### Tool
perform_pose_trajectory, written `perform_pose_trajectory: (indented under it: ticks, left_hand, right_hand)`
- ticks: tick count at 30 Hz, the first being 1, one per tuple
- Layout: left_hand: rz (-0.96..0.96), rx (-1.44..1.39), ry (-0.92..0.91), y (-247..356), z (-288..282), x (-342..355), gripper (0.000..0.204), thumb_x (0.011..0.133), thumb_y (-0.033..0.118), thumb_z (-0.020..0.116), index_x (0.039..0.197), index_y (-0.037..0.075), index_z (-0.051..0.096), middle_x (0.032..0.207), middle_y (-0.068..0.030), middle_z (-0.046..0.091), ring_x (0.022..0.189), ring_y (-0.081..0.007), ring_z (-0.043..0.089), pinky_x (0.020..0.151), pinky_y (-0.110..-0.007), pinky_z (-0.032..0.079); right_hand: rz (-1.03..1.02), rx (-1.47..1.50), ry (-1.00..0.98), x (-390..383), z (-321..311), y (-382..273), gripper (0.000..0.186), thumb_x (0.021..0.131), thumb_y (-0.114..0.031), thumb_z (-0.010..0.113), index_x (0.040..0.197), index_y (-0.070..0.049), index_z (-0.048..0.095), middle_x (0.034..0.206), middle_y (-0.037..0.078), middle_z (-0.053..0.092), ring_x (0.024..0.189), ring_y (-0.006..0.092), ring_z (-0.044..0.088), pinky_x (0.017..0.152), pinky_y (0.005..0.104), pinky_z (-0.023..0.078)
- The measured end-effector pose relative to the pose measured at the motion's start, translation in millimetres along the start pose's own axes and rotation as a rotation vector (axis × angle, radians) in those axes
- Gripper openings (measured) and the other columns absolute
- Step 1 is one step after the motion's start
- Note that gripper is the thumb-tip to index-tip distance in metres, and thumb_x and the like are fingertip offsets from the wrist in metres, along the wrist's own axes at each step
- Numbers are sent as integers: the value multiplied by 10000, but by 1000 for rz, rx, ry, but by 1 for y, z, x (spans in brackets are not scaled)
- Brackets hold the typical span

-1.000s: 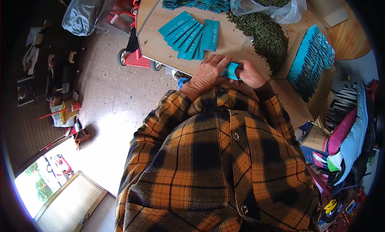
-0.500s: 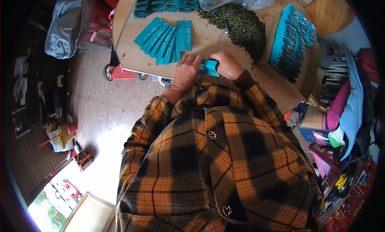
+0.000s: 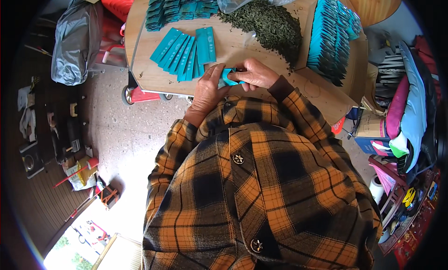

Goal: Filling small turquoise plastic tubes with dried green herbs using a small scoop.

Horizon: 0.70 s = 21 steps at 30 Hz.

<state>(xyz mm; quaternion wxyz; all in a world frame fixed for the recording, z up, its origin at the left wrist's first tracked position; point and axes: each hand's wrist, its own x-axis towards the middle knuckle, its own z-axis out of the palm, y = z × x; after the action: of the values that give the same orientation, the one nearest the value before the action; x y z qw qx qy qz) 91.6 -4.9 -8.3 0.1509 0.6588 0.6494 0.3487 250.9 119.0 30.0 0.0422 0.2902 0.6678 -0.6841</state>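
My left hand (image 3: 209,91) grips a teal packet (image 3: 227,77) at its left end, near the front edge of the wooden table (image 3: 150,77). My right hand (image 3: 255,74) holds the packet's right side, with thumb and fingers pressed on it; the packet looks bent. Just beyond my hands lies a fan of flat teal packets (image 3: 185,55). Stacks of teal packets (image 3: 182,9) sit at the back left. A heap of dried green leaves (image 3: 273,31) spreads to the right, under a clear plastic bag (image 3: 256,0). A cardboard box (image 3: 355,69) full of upright teal packets (image 3: 326,41) stands at the right.
At the left, a grey bagged bundle (image 3: 74,46) is beside red trolley parts (image 3: 140,95) on the speckled floor. Piled cushions (image 3: 413,106) and boxes (image 3: 371,127) crowd the right side. A bright doorway (image 3: 77,244) shows at the lower left.
My right thumb has come over the packet, which now looks more bent between both hands. The table and the things on it have shifted leftward in the picture as the view moved.
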Motion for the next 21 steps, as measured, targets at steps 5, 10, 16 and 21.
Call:
perform_pose_trajectory:
  ticks: [5, 10, 16, 21]
  left_hand:
    - [-29, -44, 33, -5, -1, 0, 597, 668, 139, 798, 1187, 36, 521, 1095, -185, 612, 1000, -376, 602, 834, -399, 503]
    - [-13, -63, 39, -4, -2, 4, 579, 681, 155, 808, 1173, 35, 528, 1081, -185, 620, 984, -363, 616, 828, -390, 510]
    - [-87, -83, 45, -15, -1, 1, 572, 689, 137, 808, 1177, 22, 534, 1033, -180, 646, 934, -302, 661, 799, -356, 529]
    - [-93, -109, 46, -16, 0, 1, 565, 691, 126, 804, 1177, 26, 533, 1039, -177, 645, 943, -291, 662, 804, -352, 526]
  right_hand:
    - [-142, 82, 111, -14, -13, -17, 375, 875, -297, 672, 1096, 2, 622, 659, 16, 593, 488, 43, 512, 407, 174, 361]
    - [-207, 42, 431, -13, -31, 20, 302, 879, -233, 664, 1046, 17, 631, 623, 17, 586, 494, 63, 528, 431, 187, 388]
    - [-236, -456, 766, -3, -18, 65, 293, 769, -234, 708, 897, 21, 639, 721, 151, 654, 632, 237, 649, 593, 340, 500]
    - [-278, -647, 780, 18, -12, 56, 367, 754, -332, 705, 851, 6, 602, 735, 160, 633, 709, 325, 630, 640, 429, 490]
